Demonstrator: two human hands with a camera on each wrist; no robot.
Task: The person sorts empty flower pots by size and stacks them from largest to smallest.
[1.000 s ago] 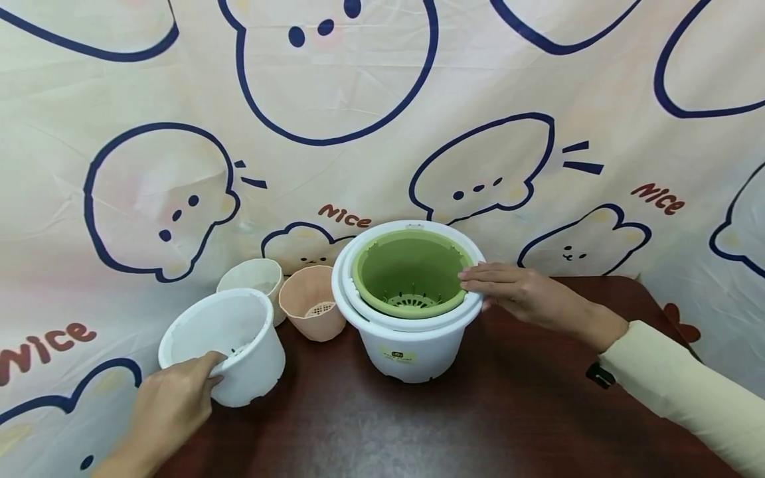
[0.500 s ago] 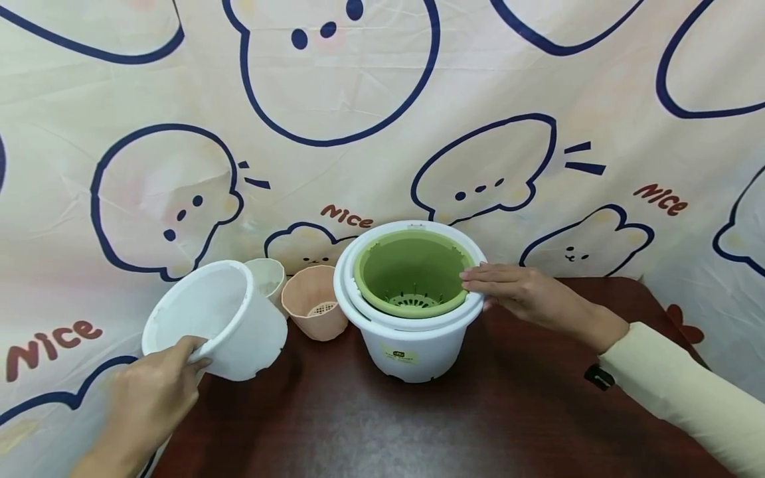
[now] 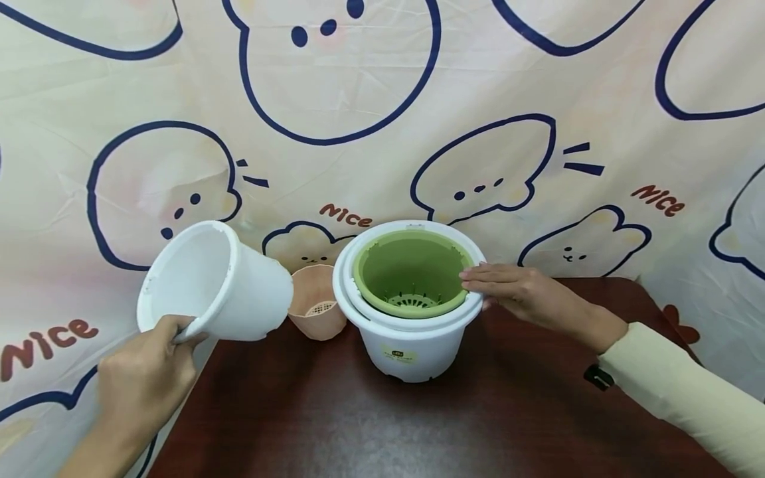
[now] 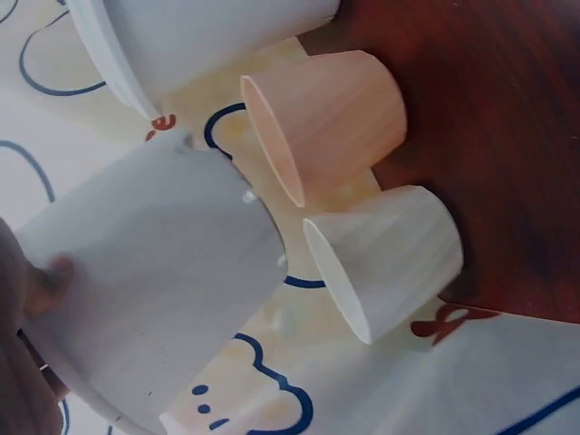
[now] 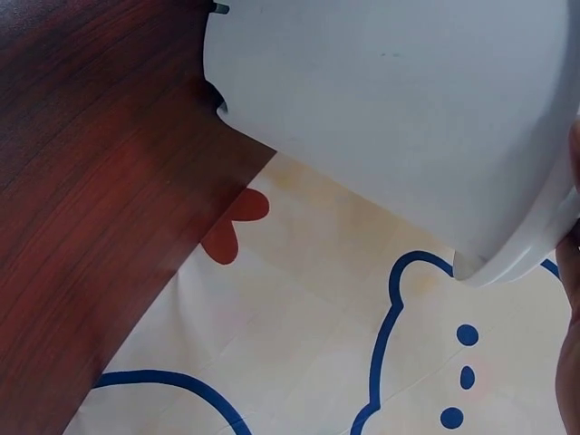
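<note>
Held white flowerpot [image 3: 259, 292]: plain, round, thick rolled rim, notched base. It's left of the green pot [image 3: 412, 265], tipped with mouth away from it. Left hand [image 3: 149, 365] pinches its rim. Green pot: smooth rim, slotted floor, nested inside a labelled white pot [image 3: 430, 348]. Right hand [image 3: 516, 290], fingers nearly straight, rests on the green rim. Peach pot [image 3: 313, 289] just left of the green one.

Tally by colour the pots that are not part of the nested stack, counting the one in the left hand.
White pot: 1
Peach pot: 1
Cream pot: 1
Total: 3
</note>
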